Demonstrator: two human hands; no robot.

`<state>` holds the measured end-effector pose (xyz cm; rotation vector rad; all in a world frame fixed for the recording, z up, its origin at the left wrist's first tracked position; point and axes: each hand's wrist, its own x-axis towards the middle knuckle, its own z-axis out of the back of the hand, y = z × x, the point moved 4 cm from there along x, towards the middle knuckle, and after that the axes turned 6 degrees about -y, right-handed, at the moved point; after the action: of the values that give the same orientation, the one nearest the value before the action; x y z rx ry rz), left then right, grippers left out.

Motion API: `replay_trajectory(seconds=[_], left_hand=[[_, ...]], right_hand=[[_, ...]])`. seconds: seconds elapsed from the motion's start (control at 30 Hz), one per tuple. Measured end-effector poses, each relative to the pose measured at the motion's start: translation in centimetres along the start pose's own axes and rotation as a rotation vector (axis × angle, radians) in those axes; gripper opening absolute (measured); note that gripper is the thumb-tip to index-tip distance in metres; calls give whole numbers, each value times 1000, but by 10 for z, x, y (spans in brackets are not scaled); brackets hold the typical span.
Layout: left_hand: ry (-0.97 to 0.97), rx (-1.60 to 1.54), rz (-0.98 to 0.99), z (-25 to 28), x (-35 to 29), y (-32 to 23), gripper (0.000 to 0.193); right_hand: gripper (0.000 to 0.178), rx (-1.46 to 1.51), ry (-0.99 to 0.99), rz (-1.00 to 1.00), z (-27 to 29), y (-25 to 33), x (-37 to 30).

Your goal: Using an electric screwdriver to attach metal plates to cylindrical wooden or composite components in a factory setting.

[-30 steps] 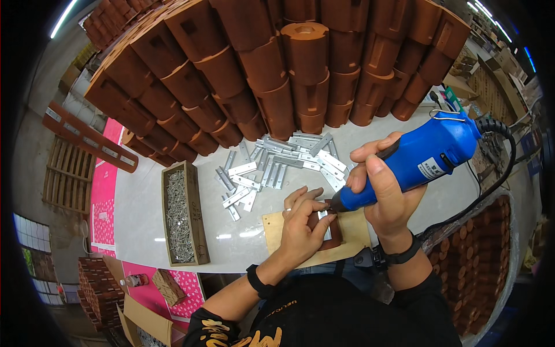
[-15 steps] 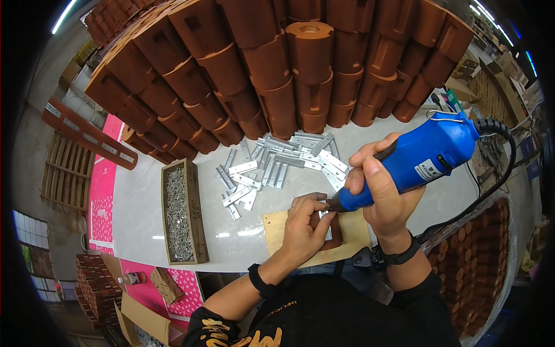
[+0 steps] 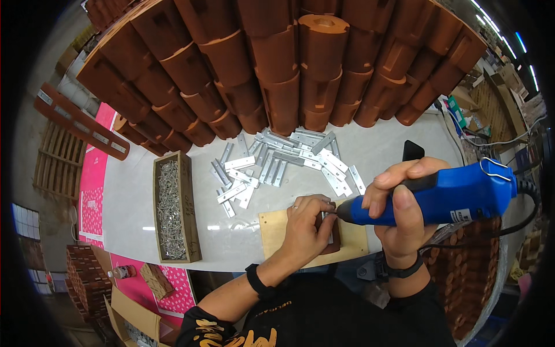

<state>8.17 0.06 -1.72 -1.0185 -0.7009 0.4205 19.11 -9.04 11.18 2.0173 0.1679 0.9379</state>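
My right hand (image 3: pixel 404 211) is wrapped round a blue electric screwdriver (image 3: pixel 442 199), which lies nearly level with its dark nose pointing left. The nose ends at the fingertips of my left hand (image 3: pixel 303 228). That hand is closed over a brown block (image 3: pixel 332 246), thumb and forefinger drawn together at the bit; what they pinch is hidden. A bit of bright metal shows on the block beside the thumb. Under the block lies a pale wooden board (image 3: pixel 355 240). Beyond my hands, several silver metal strips with holes (image 3: pixel 280 159) are heaped on the grey table (image 3: pixel 225 246).
A narrow wooden box (image 3: pixel 193 214) full of screws stands left of the board. Stacked brown hollow cylinders (image 3: pixel 277 92) wall off the far side. A black flat object (image 3: pixel 413 150) lies behind the screwdriver, and its black cable (image 3: pixel 529 214) hangs at right.
The screwdriver has tipped from a steep slant to nearly level, its rear end swinging right and down with my right hand. My left hand stays at the block. The view has shifted slightly.
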Motion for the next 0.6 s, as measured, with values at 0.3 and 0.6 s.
replay_trajectory(seconds=[0.3,0.6], left_hand=[[28,5,11,2,4,2,22],[16,11,-13,1,1,5,22]], right_hand=[[32,-29,66,2,-3,-7,-4],[28,-156,45,-26,-14,-8,-2]])
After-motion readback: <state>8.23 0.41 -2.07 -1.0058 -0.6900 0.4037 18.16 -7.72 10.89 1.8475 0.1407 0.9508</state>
